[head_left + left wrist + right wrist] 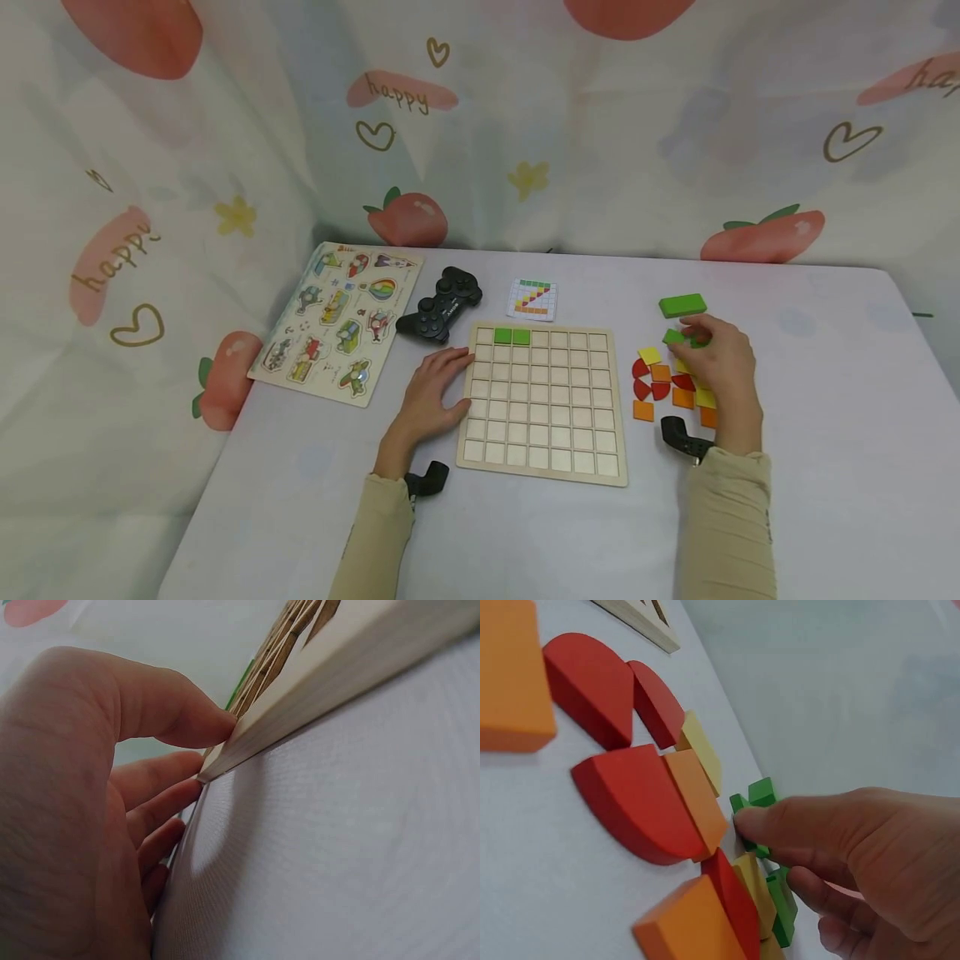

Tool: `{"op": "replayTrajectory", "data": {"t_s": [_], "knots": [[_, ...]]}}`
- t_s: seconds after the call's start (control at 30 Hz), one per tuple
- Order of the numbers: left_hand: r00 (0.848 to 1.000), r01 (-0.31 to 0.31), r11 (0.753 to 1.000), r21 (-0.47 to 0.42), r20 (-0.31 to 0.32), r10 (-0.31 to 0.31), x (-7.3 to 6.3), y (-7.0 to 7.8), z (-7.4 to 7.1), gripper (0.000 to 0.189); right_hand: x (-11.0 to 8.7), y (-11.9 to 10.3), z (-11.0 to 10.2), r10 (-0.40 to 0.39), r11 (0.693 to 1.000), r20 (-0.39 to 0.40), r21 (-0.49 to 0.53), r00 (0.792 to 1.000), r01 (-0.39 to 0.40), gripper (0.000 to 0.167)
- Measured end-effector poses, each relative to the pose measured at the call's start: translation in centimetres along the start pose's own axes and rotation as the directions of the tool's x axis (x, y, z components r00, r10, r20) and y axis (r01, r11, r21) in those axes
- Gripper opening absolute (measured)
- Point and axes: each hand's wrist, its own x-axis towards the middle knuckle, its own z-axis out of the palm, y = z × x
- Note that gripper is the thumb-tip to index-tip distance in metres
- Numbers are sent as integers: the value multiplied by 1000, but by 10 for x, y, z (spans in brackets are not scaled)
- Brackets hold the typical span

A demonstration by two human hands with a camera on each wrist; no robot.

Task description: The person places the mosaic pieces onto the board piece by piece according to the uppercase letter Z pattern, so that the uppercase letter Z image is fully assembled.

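Observation:
My left hand (431, 392) rests at the left edge of a wooden grid board (540, 477), thumb and fingertips touching its rim. Two green square blocks (512, 337) sit side by side in the board's top row. To the right of the board, my right hand (726, 358) pinches a green block (759, 850) between thumb and index finger. Around that hand lie red curved blocks (634, 802), orange square blocks (643, 410) and yellow blocks (649, 356). Another green block (783, 907) shows beneath its fingers in the right wrist view.
Beyond the right hand sits a row of green blocks (682, 305). A small pattern card (532, 300) lies behind the board. A black game controller (441, 307) and a picture puzzle board (337, 325) are at the back left. A printed curtain (480, 150) hangs behind the table.

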Motion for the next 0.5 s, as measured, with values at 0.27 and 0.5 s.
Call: {"op": "replayTrajectory", "data": {"t_s": [0.27, 0.5], "knots": [[1000, -8, 1000, 0, -4, 8, -1, 0, 0, 66, 1, 0, 2, -9, 1000, 23, 23, 1000, 9, 51], [1000, -8, 1000, 11, -5, 8, 0, 0, 0, 66, 0, -7, 4, -109, 982, 33, 157, 994, 103, 57]]}}
